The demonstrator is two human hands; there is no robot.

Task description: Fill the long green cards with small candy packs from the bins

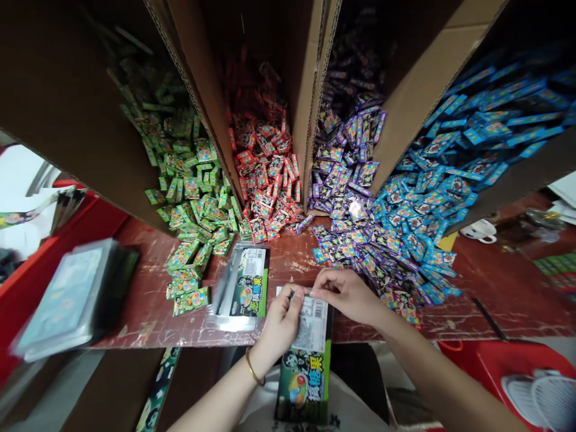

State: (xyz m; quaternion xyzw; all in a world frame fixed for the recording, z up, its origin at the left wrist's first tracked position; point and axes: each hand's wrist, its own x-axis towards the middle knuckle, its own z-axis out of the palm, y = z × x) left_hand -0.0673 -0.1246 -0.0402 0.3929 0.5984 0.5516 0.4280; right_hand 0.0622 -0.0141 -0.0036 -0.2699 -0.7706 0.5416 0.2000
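A black-and-green printed candy bag (303, 378) with a white label panel hangs over the table's front edge towards my body. My left hand (281, 318) is closed on its top edge, thumb on the near face. Close beside it, my right hand (348, 294) pinches the same top edge near the right corner. Whether the bag's mouth is parted is hidden by my fingers. A stack of similar flat bags (249, 288) in clear plastic lies left of my left hand. Small purple candy packets (346, 240) spread just beyond my right hand.
Cardboard boxes with upright walls (310, 108) stand behind, spilling green (193, 210), red (270, 180), purple and blue packets (423, 204) onto the red table (148, 300). Clear plastic sleeves (63, 300) are stacked at left. A red stool (495, 366) stands at lower right.
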